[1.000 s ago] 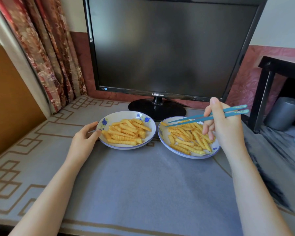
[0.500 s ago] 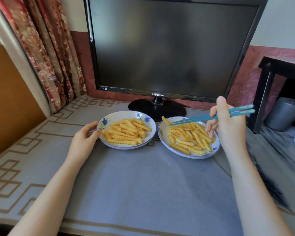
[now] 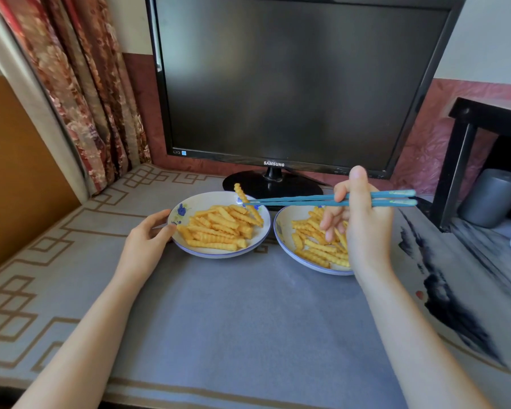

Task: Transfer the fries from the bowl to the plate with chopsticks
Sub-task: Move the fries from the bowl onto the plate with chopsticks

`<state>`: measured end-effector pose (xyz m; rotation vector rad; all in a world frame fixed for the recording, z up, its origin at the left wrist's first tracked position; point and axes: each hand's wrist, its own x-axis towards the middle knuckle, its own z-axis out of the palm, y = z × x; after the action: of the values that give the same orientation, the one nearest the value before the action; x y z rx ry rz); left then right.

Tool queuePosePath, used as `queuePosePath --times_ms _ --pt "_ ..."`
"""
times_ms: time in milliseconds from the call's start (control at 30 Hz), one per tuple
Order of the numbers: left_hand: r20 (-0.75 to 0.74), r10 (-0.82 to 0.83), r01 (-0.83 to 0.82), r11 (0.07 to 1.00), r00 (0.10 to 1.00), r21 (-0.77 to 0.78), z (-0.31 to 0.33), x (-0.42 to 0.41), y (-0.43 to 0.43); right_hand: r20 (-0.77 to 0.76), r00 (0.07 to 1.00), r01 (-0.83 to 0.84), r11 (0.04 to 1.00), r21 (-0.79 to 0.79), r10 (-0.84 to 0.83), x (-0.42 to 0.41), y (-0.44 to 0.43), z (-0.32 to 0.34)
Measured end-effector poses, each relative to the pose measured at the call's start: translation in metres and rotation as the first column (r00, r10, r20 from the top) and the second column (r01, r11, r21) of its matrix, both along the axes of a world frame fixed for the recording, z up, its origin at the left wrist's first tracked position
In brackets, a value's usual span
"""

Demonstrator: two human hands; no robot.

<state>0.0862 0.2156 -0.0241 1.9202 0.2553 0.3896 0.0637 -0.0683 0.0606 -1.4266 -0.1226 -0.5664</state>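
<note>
Two white dishes with blue rims stand side by side on the table, both holding crinkle-cut fries. My left hand [image 3: 147, 241] grips the left edge of the left dish [image 3: 189, 206]. My right hand [image 3: 363, 228] hovers over the right dish [image 3: 281, 234] and holds a pair of teal chopsticks [image 3: 301, 200] pointing left. Their tips pinch one crinkle fry [image 3: 242, 196], which hangs tilted above the back of the left dish. My right hand hides part of the right dish and its fries.
A black Samsung monitor [image 3: 295, 84] on a round stand rises just behind the dishes. A flowered curtain [image 3: 80, 93] hangs at the back left. At the right are a black table leg [image 3: 452, 172] and a grey cylinder [image 3: 490, 196]. A patterned cloth [image 3: 236, 320] covers the table.
My right hand has swung the chopsticks leftward from the right dish to above the left dish, carrying one fry. My left hand has stayed on the left dish's edge.
</note>
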Motion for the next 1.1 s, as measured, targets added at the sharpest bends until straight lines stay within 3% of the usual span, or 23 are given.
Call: queuePosePath --times_ms 200,533,900,1100 --pt "0.006 -0.002 0.002 1.0 1.0 -0.004 -0.001 0.001 0.0 0.004 0.993 -0.115 0.987 -0.116 0.116 0.001 0.019 -0.013" --pt "0.003 -0.005 0.005 1.0 1.0 0.014 -0.003 0.002 0.003 0.009 0.982 -0.186 0.972 -0.143 0.189 -0.001 0.025 -0.015" --pt "-0.001 -0.007 0.007 1.0 1.0 -0.003 -0.004 0.003 0.004 0.012 0.995 -0.101 0.992 -0.082 0.102 0.003 0.007 -0.007" --pt "-0.002 -0.005 0.005 1.0 1.0 0.003 -0.003 0.002 0.004 0.041 0.998 0.052 0.997 -0.054 -0.05 0.01 -0.022 0.003"
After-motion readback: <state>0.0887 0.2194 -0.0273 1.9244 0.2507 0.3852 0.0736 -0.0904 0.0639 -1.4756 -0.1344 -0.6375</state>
